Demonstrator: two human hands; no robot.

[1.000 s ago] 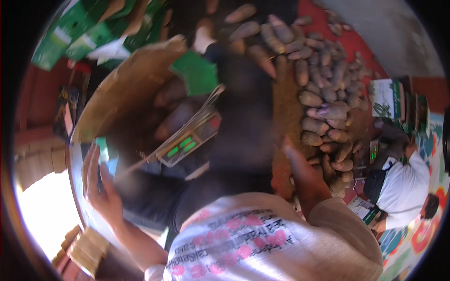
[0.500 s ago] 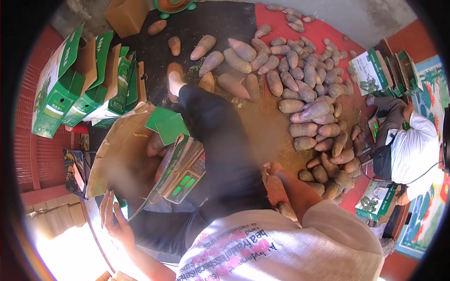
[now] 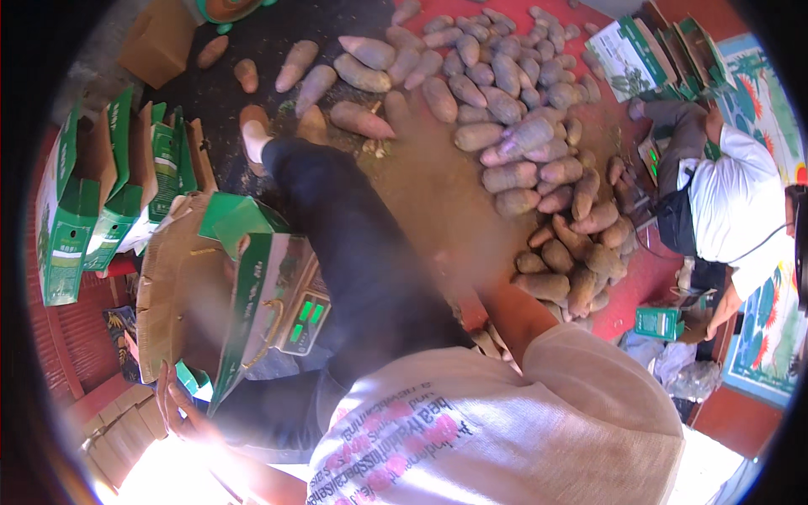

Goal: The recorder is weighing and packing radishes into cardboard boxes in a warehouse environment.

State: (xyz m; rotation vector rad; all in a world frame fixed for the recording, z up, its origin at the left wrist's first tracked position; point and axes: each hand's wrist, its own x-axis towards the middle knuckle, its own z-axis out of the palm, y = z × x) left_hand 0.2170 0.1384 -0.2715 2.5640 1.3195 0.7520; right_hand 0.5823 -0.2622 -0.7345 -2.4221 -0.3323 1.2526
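Observation:
My left hand (image 3: 178, 410) is open, fingers extended along the near edge of a carton with green printed sides (image 3: 252, 307) and a wide brown flap (image 3: 164, 290). The carton is by a digital scale with a lit green display (image 3: 305, 324), close to my legs. Its inside is in shade, so the contents are mostly hidden. My right arm reaches forward past my knee, the right hand (image 3: 468, 282) low over the dirty floor beside the heap of large sweet potatoes (image 3: 505, 101). A hazy smear hides its fingers, and I cannot make out anything held.
Several green cartons (image 3: 71, 210) stand in a row at left, with a plain brown box (image 3: 156, 42) behind. Loose sweet potatoes (image 3: 362, 118) lie beyond my foot. At right another person (image 3: 741, 185) sits by a small green carton (image 3: 661, 321), with more cartons (image 3: 631, 63) behind.
The whole view has swung, shifting most things left and upward. My right hand has moved and now blurs into the haze. My left hand stays at the carton.

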